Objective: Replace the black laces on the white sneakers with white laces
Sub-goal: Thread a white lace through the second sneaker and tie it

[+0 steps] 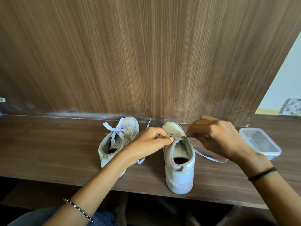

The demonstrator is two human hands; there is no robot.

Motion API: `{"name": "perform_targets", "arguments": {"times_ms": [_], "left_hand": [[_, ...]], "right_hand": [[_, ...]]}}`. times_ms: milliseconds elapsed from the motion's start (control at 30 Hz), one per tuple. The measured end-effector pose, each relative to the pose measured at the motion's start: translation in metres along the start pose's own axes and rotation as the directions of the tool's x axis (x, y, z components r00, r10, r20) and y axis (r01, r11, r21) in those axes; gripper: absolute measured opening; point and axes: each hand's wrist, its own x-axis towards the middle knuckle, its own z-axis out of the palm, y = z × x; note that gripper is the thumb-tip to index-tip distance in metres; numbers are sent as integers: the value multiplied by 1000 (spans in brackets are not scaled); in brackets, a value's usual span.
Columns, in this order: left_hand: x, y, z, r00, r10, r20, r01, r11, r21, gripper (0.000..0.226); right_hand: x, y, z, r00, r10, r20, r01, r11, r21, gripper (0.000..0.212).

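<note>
Two white sneakers stand on a dark wooden desk (48, 144) with their toes towards a wood-grain back panel, seen from above. The left sneaker (130, 128) already carries a white lace tied in a bow (114, 128). The right sneaker (179, 175) stands beside it but apart, with its heel at the desk's front edge.

Both hands work over the throat of the right sneaker. The left hand (151, 141) has its fingers curled, thumb and forefinger pinched together on the white lace (210, 158) just at the upper eyelets. The right hand (216, 136) mirrors it from the other side, fingers bent and its fingertips nipping the same lace. Which eyelet is being threaded is hidden behind the fingers, so this is probably one of the last crossings, not certainly. One loose end trails across the desk to the right, and another shows below the left wrist. No black lace is visible (a clear plastic container (275, 154) sits at far right, its contents unclear).

Risks from here: an uneven pull could leave one end too short to tie. A slipped pinch could let the lace slide back through an eyelet. A firm tug towards the body could drag the right sneaker off the edge.
</note>
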Motion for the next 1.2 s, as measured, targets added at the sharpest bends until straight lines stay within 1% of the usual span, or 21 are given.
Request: {"name": "perform_targets", "arguments": {"times_ms": [67,200,300,367,467,533,600,667,700,767,800,833,867,900,933,967,1000,1067,1100,1167,1200], "left_hand": [[0,2,6,996,54,-68,-54,999,2,12],[4,8,21,972,159,-171,-133,980,150,19],[9,16,29,944,211,-253,-126,941,314,9],[11,20,29,933,251,-258,-130,903,409,8],[11,23,26,928,308,-209,-191,876,443,8],[10,23,25,905,382,-189,-259,845,468,9],[8,24,28,852,485,-200,-292,755,587,10],[5,22,34,747,629,-215,-274,586,763,12],[3,21,39,707,682,-186,-271,505,819,14],[2,17,48,633,765,-119,-272,363,891,17],[3,16,50,614,781,-114,-268,342,901,19],[3,16,50,619,773,-136,-261,367,893,22],[3,18,49,644,742,-186,-250,434,866,22],[3,19,46,690,681,-246,-235,532,813,21],[3,20,40,758,585,-288,-209,636,743,19],[3,21,35,836,462,-296,-178,738,650,17],[3,20,30,887,367,-281,-152,805,573,19],[1,18,24,942,245,-228,-101,856,507,28],[-1,19,22,954,216,-210,-85,863,499,31],[-3,20,20,960,197,-200,-70,857,510,33],[-3,20,19,962,190,-195,-63,853,517,34]], "right_hand": [[-1,7,2,995,75,58,-81,990,114,9],[-2,10,8,986,65,156,-100,969,228,30],[-2,11,7,978,84,191,-136,951,279,24],[-1,10,6,980,70,186,-125,944,304,20],[-1,8,4,981,46,186,-109,933,344,21],[0,8,4,982,44,183,-105,935,338,21],[0,8,5,983,47,178,-102,945,311,20],[1,7,4,986,28,163,-74,956,285,18],[1,6,3,989,13,149,-54,961,270,18],[2,6,1,992,2,124,-33,968,249,18],[2,7,1,993,0,119,-29,969,245,17],[1,8,1,993,-4,117,-25,970,243,17],[1,7,2,993,-2,117,-27,968,250,17],[1,7,3,993,17,120,-48,963,265,16],[1,6,3,991,48,128,-85,951,299,15],[0,6,3,985,88,147,-134,930,342,15],[0,5,3,977,125,175,-184,906,380,14],[1,3,1,948,192,255,-289,855,431,13],[2,2,0,922,228,314,-360,803,476,14],[3,-2,-2,856,274,439,-504,632,588,15],[3,-3,-4,819,299,491,-567,558,606,16]]}}
